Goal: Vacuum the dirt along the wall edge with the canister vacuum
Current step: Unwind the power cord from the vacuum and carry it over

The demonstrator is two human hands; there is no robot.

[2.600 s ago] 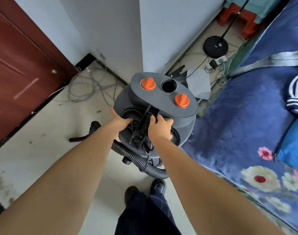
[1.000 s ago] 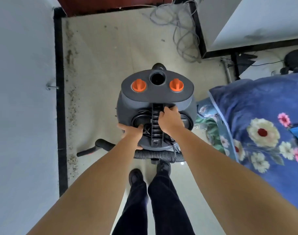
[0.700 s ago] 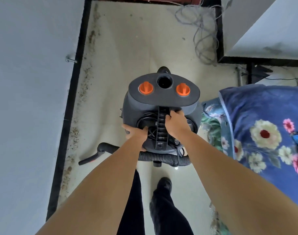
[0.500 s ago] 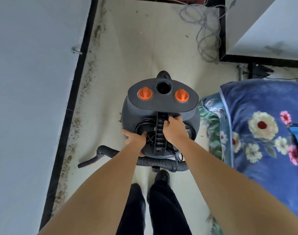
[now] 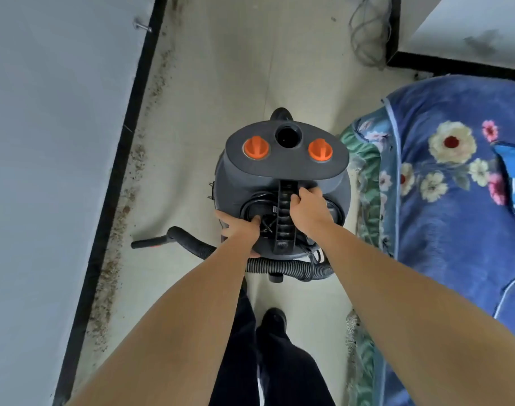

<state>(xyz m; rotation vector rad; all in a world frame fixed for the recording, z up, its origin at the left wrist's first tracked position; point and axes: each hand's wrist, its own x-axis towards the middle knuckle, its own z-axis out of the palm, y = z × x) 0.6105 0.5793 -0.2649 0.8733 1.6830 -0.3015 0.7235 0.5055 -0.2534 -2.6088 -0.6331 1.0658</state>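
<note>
A grey canister vacuum (image 5: pixel 282 168) with two orange knobs stands on the pale floor in front of me. My right hand (image 5: pixel 304 209) grips its black top handle (image 5: pixel 284 212). My left hand (image 5: pixel 240 230) holds the canister's rim at its left side, fingers curled into the recess. The ribbed black hose (image 5: pixel 282 268) curls round the canister's near side, and its nozzle end (image 5: pixel 151 243) lies on the floor pointing left. A strip of brown dirt (image 5: pixel 124 206) runs along the black baseboard (image 5: pixel 115 183) of the left wall.
A bed with a blue floral cover (image 5: pixel 455 200) fills the right side, close to the canister. Tangled grey cables (image 5: pixel 367 33) lie at the far end by a white wall corner. A metal hook (image 5: pixel 142 26) sticks out of the left wall. My legs and shoes (image 5: pixel 274 317) stand below.
The view turned from the door and corner toward the left wall. The canister has come slightly nearer along the floor between wall and bed, with both hands keeping their hold.
</note>
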